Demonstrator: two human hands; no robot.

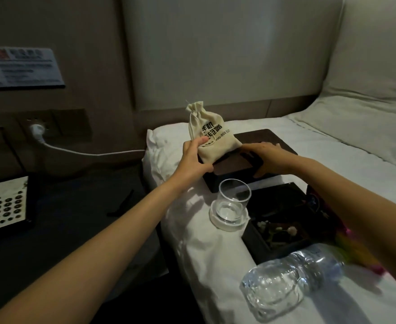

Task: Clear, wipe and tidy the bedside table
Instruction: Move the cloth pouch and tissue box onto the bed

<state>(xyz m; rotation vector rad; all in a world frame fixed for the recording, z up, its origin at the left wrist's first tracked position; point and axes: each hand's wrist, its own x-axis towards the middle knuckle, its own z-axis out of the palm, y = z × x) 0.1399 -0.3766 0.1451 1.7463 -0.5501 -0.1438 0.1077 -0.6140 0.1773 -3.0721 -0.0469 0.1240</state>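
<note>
The bed (332,146) with its white sheet now carries most of the things, and the dark bedside table (80,220) on the left has only a keypad panel (6,203) and a dark thin object that I cannot name. On the bed lies a flat dark tray (283,143), and on its near left part stands a small cloth pouch (212,139) with black print and a drawstring top. Both hands are at this tray. The left hand (193,157) has its fingers curled at the tray's left edge, the thumb against the pouch. The right hand (265,157) grips the near right edge, fingers over the rim. I judge the tray stiff and not heavy, best held at two opposite edges and kept level, because the pouch is soft, light and can fall over. Nearer are a lying plastic water bottle (283,284), a dark box (278,220) and a glass (233,202) on a coaster; the glass is fragile and slippery, so take it around its wall
</note>
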